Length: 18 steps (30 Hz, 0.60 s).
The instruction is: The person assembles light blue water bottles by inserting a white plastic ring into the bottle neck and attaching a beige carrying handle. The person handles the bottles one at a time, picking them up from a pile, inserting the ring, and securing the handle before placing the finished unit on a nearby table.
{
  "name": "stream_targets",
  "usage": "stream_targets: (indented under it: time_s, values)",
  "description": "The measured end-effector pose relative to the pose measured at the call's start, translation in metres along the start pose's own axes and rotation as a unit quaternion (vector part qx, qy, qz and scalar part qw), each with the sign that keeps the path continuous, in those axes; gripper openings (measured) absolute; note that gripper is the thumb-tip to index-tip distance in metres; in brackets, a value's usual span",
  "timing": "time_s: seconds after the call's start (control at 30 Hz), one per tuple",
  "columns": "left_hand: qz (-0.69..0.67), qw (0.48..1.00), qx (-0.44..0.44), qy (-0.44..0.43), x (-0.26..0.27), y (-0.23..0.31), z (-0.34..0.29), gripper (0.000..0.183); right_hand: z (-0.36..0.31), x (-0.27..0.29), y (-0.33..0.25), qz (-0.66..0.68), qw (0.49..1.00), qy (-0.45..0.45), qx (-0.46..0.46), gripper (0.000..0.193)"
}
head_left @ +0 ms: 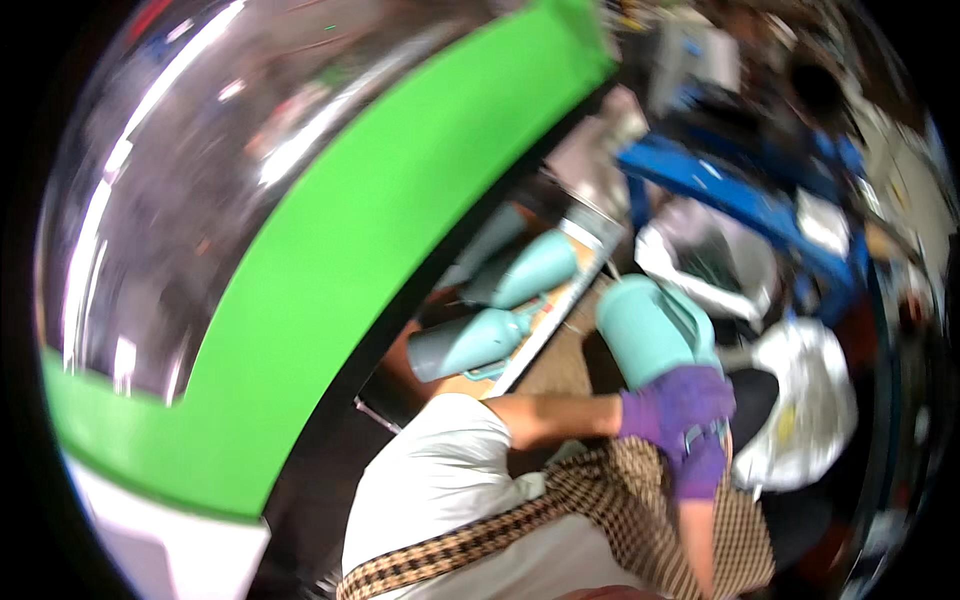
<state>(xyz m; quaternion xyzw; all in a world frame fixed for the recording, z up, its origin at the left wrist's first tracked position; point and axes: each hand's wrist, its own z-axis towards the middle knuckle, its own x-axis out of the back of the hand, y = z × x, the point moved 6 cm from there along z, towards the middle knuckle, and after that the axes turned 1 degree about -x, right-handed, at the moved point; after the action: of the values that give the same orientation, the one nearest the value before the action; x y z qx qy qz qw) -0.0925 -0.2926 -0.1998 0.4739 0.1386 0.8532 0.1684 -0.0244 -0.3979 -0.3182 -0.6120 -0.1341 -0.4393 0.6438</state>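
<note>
One purple-gloved left hand [672, 405] grips the near end of a turquoise handled jug [640, 330], just beyond a checked apron [745, 545]; the gloved right hand [702, 472] adjoins it, its grip unclear.

I'm seeing purple gloves [672, 408] and a mint-green jug [638, 328]; the apron [742, 535] is showing tan-and-black checks, the sleeve [425, 455] is gleaming white, the machine panel [335, 240] is glowing bright green.

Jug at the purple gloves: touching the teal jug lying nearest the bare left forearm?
Apart. In the head view, the pale rail and a brown surface show between the first jug and the second jug.
</note>
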Motion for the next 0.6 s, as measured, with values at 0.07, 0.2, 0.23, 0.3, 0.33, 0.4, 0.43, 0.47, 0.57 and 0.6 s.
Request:
stream_targets:
  time_s: [0.07, 0.2, 0.23, 0.3, 0.33, 0.4, 0.43, 0.47, 0.57, 0.6]
  values:
    - [0.049, 0.999, 0.013, 0.002, 0.007, 0.005, 0.007, 0.069, 0.016, 0.021, -0.018, -0.061, 0.994, -0.070, 0.052, 0.059]
    - [0.103, 0.988, -0.091, 0.074, 0.033, -0.008, 0.010, 0.061, 0.025, 0.066, -0.067, 0.010, 0.983, 0.015, 0.181, 0.050]
    - [0.090, 0.993, -0.036, 0.065, 0.035, -0.035, 0.019, 0.058, 0.033, 0.086, -0.067, 0.049, 0.978, 0.085, 0.185, 0.041]
    - [0.093, 0.974, -0.046, 0.200, 0.069, -0.093, 0.036, 0.061, 0.044, 0.108, -0.020, 0.120, 0.982, 0.136, 0.056, 0.026]
    - [0.063, 0.980, 0.017, 0.190, 0.075, -0.112, 0.051, 0.063, 0.049, 0.121, 0.031, 0.131, 0.978, 0.140, -0.080, 0.021]
    - [0.102, 0.950, -0.037, 0.294, 0.099, -0.102, 0.061, 0.062, 0.063, 0.119, 0.125, -0.027, 0.989, 0.082, -0.117, 0.034]
    - [0.102, 0.948, -0.049, 0.298, 0.101, -0.110, 0.057, 0.066, 0.069, 0.097, 0.167, -0.161, 0.968, -0.041, -0.188, 0.043]
    - [0.087, 0.948, -0.026, 0.305, 0.103, -0.111, 0.063, 0.071, 0.063, 0.079, 0.212, -0.287, 0.904, -0.169, -0.267, 0.052]
    - [0.078, 0.954, 0.000, 0.291, 0.116, -0.105, 0.051, 0.072, 0.045, 0.025, 0.272, -0.191, 0.898, -0.176, -0.355, 0.053]
    - [0.083, 0.955, 0.027, 0.283, 0.120, -0.103, 0.036, 0.073, 0.046, 0.007, 0.273, -0.141, 0.904, -0.187, -0.357, 0.047]
